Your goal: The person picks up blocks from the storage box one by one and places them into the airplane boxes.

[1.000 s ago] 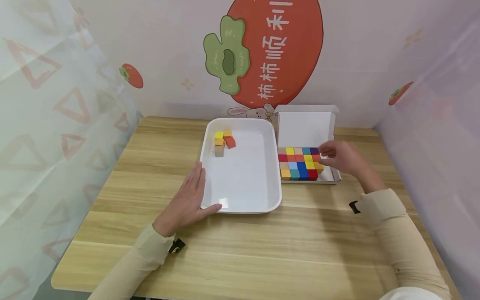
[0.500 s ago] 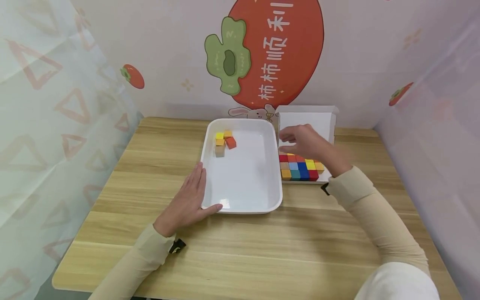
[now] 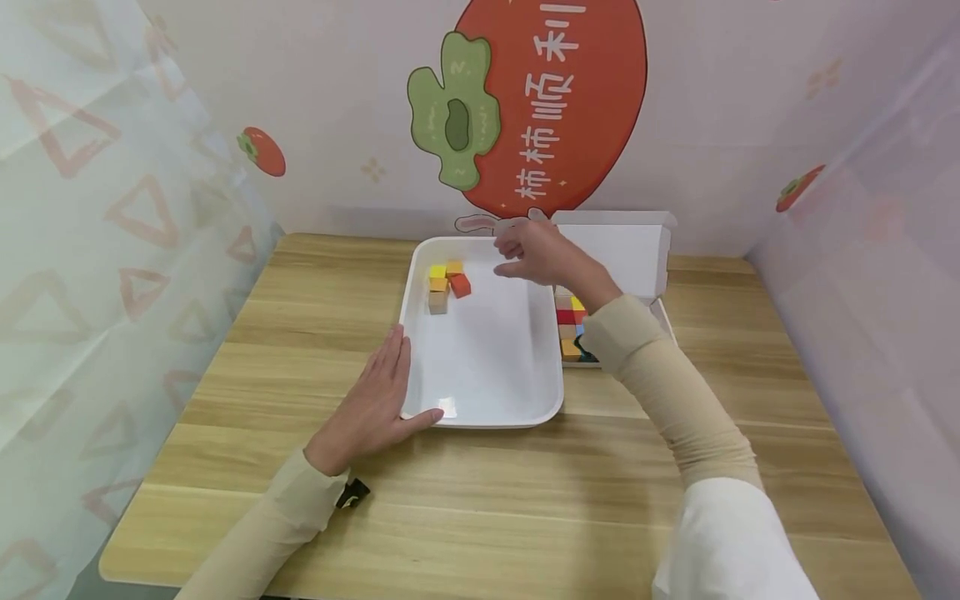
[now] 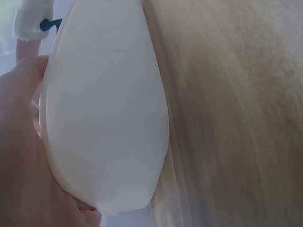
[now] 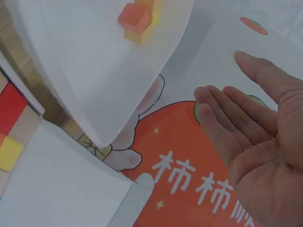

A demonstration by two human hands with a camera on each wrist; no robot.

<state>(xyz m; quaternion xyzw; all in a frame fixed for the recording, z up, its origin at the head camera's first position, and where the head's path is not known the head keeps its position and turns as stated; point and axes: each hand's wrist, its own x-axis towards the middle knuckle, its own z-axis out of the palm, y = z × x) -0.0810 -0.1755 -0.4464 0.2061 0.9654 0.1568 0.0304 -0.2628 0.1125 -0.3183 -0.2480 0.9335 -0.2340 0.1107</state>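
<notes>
In the head view my left hand (image 3: 371,404) rests along the left rim of a white tray (image 3: 487,367), fingers fairly straight and thumb over the front corner. Up close in the left wrist view, the hand (image 4: 28,142) lies on the rim above the tray's pale side wall (image 4: 106,109). Above the tray's far right corner hovers my right hand (image 3: 546,254); the right wrist view has its palm (image 5: 258,151) bare, fingers loosely bent, holding nothing. Several small wooden cubes stand at the tray's far left, among them a red-orange cube (image 3: 461,286), a yellow cube (image 3: 438,272) and a plain wood cube (image 3: 438,302).
Right of the tray stands a white cardboard box (image 3: 622,250), its lid raised. Rows of coloured cubes (image 3: 567,317) fill it, partly hidden by my right sleeve (image 3: 637,342). Under everything is a wood-grain table (image 3: 480,500), with a printed sheet (image 3: 337,117) behind.
My right hand has swept left from the box's right side, across the open lid, to above the tray's far right corner. The left hand and the cubes in the tray stay put.
</notes>
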